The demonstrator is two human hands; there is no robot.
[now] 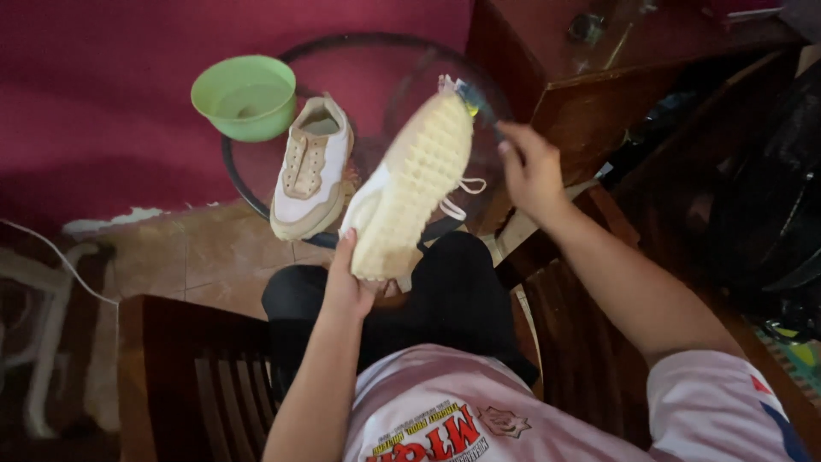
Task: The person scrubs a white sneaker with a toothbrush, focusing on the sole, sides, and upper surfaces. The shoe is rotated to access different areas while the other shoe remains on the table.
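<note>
head view. left hand [349,287], lower centre of the frame, is closed around the heel end of a cream-white sneaker with a knobbly pale yellow rubber sole [415,184]. the shoe is held up, sole turned toward the camera, toe pointing to the upper right, white laces hanging off its right side.

right hand [530,171], right of centre, fingers curled shut on the handle of a small brush with white bristles and a blue-yellow head [462,92]. handle is mostly blurred; bristle end sits touching the toe tip of the held shoe, upper centre of the frame.

a second cream and beige lace-up sneaker [312,171] lies upright, sole down, on a round glass table with a dark metal rim [235,184], left of the held shoe. a light green plastic bowl [245,96] stands on the same table in the upper left, just beside the second shoe's heel; contents cannot be made out.

dark wooden chair with slatted back [184,368] in the lower left. dark wooden cabinet [590,94] in the upper right. maroon wall [94,94] across the upper left, tiled floor below it.
</note>
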